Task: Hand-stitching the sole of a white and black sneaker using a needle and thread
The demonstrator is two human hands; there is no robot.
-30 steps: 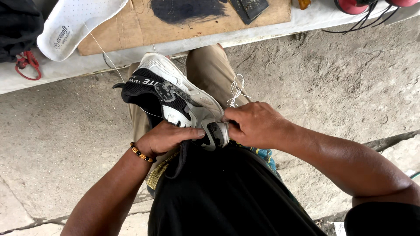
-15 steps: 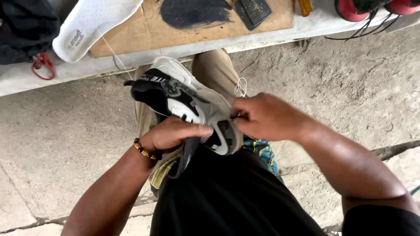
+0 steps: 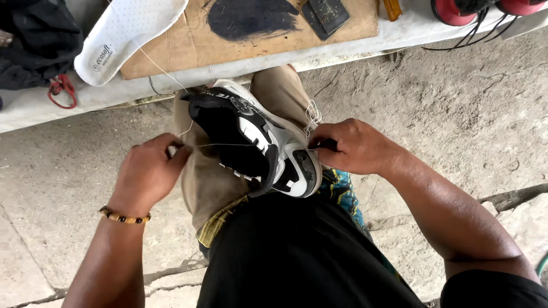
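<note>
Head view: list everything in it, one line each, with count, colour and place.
shoe: one, black and white, on the person's lap between the hands
thread: one, pale, stretched across the shoe from hand to hand
insole: one, white, on the bench, upper left
wooden board: one, tan with a dark patch, on the bench
bench: one, pale, across the top
dark bag: one, black, top left
red loop: one, beside the bag
red round items: two, top right, cut off by the frame
bracelet: one, brown beads, left wrist
left hand: pinching the thread
right hand: at the shoe's heel, gripping the thread's other end
</note>
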